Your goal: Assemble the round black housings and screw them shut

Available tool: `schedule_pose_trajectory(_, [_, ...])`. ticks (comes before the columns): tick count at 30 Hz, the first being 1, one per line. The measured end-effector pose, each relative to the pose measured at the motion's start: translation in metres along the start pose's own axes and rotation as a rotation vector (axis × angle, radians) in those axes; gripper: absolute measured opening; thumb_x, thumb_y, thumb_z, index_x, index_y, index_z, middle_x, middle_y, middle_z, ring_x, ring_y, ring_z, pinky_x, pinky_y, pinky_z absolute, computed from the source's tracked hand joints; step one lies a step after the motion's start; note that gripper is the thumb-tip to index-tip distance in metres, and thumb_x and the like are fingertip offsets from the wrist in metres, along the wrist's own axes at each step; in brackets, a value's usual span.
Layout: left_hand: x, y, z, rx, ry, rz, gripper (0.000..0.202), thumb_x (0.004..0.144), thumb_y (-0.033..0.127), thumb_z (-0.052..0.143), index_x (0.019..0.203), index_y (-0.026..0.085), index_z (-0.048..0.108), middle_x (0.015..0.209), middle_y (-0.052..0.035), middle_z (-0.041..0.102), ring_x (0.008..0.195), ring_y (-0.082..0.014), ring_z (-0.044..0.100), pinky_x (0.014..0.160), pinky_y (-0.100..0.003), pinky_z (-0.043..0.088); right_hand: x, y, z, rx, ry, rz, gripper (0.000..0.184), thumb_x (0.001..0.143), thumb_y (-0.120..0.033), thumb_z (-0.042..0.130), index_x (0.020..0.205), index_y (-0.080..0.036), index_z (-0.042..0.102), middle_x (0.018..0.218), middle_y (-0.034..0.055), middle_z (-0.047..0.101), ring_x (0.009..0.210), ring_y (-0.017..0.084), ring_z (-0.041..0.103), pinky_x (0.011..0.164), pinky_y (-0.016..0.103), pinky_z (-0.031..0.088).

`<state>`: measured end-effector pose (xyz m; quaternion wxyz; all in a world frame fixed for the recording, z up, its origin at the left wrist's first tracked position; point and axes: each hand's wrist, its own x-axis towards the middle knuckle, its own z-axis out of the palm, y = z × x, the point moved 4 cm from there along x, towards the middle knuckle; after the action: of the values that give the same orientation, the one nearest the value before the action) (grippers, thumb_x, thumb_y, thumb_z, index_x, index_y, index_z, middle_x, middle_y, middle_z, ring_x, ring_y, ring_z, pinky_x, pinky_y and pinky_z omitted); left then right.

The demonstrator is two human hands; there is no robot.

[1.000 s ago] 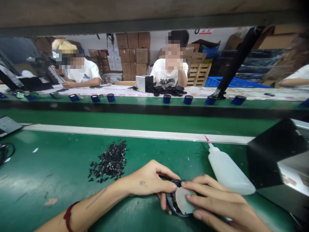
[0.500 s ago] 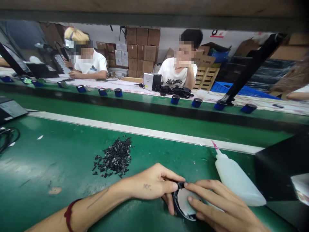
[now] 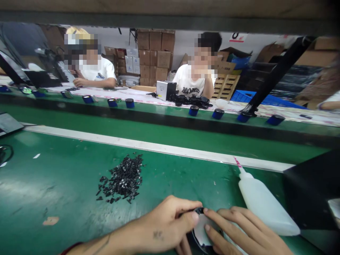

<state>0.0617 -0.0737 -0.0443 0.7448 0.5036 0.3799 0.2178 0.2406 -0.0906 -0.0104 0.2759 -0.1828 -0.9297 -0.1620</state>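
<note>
Low in the head view, my left hand (image 3: 166,226) and my right hand (image 3: 239,230) both grip a round black plastic part (image 3: 204,230) with a pale, shiny disc (image 3: 203,230) in its middle. My left thumb and fingers hold its left rim, while my right fingers lie across the disc. The part's lower edge is cut off by the frame. To the right of my right hand stands a white squeeze bottle (image 3: 265,207) with a pink-marked nozzle, lying tilted. A heap of small black plastic pieces (image 3: 120,180) lies left of my hands.
The hands work on a green bench mat (image 3: 53,184) with a white edge strip (image 3: 159,148). A black panel (image 3: 310,184) stands at the right. Beyond, blue capped cylinders (image 3: 193,110) line a far bench, where two co-workers (image 3: 199,71) (image 3: 91,67) sit among cartons.
My hands and the round part sit lower in the view, and the whole scene has shifted slightly with my head. My grip on the part looks the same.
</note>
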Motion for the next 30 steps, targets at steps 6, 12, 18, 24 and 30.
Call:
schedule_pose_trajectory(6, [-0.004, 0.009, 0.005, 0.313, 0.189, 0.181, 0.051, 0.091, 0.046, 0.053, 0.124, 0.010, 0.066, 0.091, -0.0127, 0.071, 0.067, -0.0191, 0.068, 0.057, -0.026, 0.053, -0.001, -0.003, 0.010, 0.115, 0.077, 0.194, 0.036, 0.102, -0.017, 0.036, 0.104, -0.024, 0.071, 0.110, 0.0011, 0.072, 0.095, 0.020, 0.068, 0.083, 0.038, 0.054])
schedule_pose_trajectory(12, [-0.005, 0.021, 0.007, 0.412, 0.232, 0.210, 0.041, 0.094, 0.039, 0.048, 0.120, 0.016, 0.070, 0.097, -0.0130, 0.071, 0.073, -0.0207, 0.068, 0.061, -0.027, 0.053, 0.000, -0.009, 0.013, 0.164, 0.106, 0.255, 0.031, 0.099, -0.011, 0.041, 0.101, -0.022, 0.070, 0.106, 0.0001, 0.073, 0.109, 0.020, 0.065, 0.105, 0.040, 0.043])
schedule_pose_trajectory(18, [-0.004, 0.025, 0.011, 0.468, 0.231, 0.208, 0.037, 0.094, 0.032, 0.046, 0.113, 0.015, 0.072, 0.085, -0.0118, 0.071, 0.078, -0.0230, 0.069, 0.062, -0.027, 0.053, 0.004, -0.010, 0.010, 0.188, 0.046, 0.235, 0.036, 0.100, -0.008, 0.034, 0.103, -0.020, 0.068, 0.113, -0.0013, 0.071, 0.115, 0.018, 0.062, 0.116, 0.037, 0.028])
schedule_pose_trajectory(24, [-0.003, 0.010, 0.009, 0.396, 0.284, 0.122, 0.040, 0.093, 0.034, 0.048, 0.124, 0.016, 0.066, 0.111, -0.0173, 0.069, 0.056, -0.0143, 0.065, 0.048, -0.023, 0.051, 0.008, -0.011, 0.007, 0.145, 0.083, 0.311, 0.038, 0.100, -0.009, 0.034, 0.089, -0.023, 0.068, 0.101, -0.0013, 0.074, 0.096, 0.019, 0.069, 0.105, 0.043, 0.037])
schedule_pose_trajectory(30, [0.003, 0.000, 0.012, 0.220, 0.166, 0.067, 0.042, 0.097, 0.038, 0.043, 0.127, 0.014, 0.060, 0.072, -0.0071, 0.069, 0.047, -0.0141, 0.065, 0.042, -0.020, 0.050, 0.039, 0.002, -0.007, 0.375, -0.216, 0.347, 0.029, 0.095, -0.013, 0.044, 0.083, -0.019, 0.070, 0.096, 0.0032, 0.074, 0.090, 0.021, 0.069, 0.084, 0.039, 0.049])
